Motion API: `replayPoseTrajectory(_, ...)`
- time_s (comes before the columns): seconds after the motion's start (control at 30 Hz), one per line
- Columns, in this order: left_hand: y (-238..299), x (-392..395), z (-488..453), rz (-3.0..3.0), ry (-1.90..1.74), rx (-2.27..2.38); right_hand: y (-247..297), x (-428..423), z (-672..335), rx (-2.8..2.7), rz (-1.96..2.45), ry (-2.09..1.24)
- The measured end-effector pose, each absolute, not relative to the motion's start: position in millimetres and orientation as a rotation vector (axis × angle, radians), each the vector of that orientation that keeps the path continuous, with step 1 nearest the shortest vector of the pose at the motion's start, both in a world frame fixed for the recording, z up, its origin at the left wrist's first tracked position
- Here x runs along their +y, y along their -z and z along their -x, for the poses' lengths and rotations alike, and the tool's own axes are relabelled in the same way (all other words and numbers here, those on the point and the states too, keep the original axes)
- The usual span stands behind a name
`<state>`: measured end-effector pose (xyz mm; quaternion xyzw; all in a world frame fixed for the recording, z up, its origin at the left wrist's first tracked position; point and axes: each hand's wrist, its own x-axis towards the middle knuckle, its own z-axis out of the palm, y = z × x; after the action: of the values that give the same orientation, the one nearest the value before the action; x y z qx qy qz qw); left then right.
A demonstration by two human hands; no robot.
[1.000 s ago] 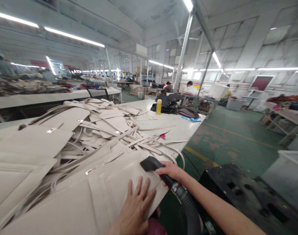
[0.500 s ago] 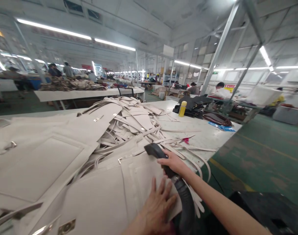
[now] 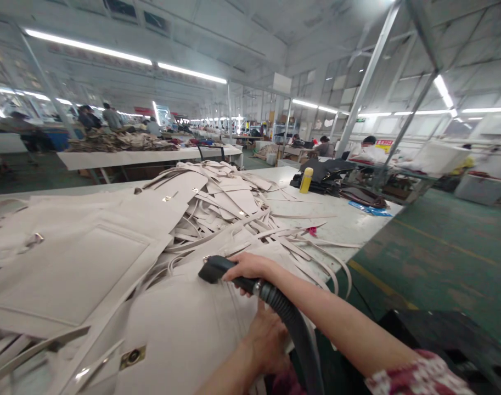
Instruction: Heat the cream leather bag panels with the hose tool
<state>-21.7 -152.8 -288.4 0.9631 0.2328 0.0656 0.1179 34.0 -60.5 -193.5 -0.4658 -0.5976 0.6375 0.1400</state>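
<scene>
Long white bench (image 3: 349,225) carrying heap of cream leather panels and straps (image 3: 217,203), filling most of near view. Nearest cream panel (image 3: 180,329) lying flat at bench's near edge, brass fitting showing on its lower left. Black ribbed hose (image 3: 295,329) curving up from below, ending in black nozzle (image 3: 211,270) sitting against that panel. Right hand (image 3: 250,269) wrapping closed around nozzle's neck. Left hand (image 3: 266,343) pressing down on panel beside hose; finger spread hidden. Yellow bottle (image 3: 305,180) standing far down bench.
</scene>
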Motion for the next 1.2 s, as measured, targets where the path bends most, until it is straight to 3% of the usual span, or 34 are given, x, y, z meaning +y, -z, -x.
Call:
replayPoseTrajectory(0.23, 297, -147, 21, -2.894, -0.131, 0.76, 166, -68, -50, -1.84, 1.357, -1.742)
replayPoseTrajectory(0.43, 302, -160, 21, -2.851, -0.068, 0.74, 183, -113, -104, -1.853, 1.408, -1.663)
replayPoseTrajectory(0.6, 272, -170, 72, -2.793, 0.072, 0.823, 216, -116, -102, -1.774, 1.428, -1.667)
replayPoseTrajectory(0.7, 250, -152, 121, -2.756, 0.15, 1.151, 229, -114, -86, -1.742, 1.455, -1.496)
replayPoseTrajectory(0.87, 228, -132, 158, -2.752, 0.143, 1.141, 238, -125, -80, -1.687, 1.488, -1.232)
replayPoseTrajectory(1.0, 224, -135, 149, -2.724, 0.217, 1.127, 232, -168, -113, -1.64, 1.443, -1.37)
replayPoseTrajectory(1.2, 239, -135, 145, -2.762, 0.077, 1.169, 223, -245, -137, -1.521, 1.177, -1.871)
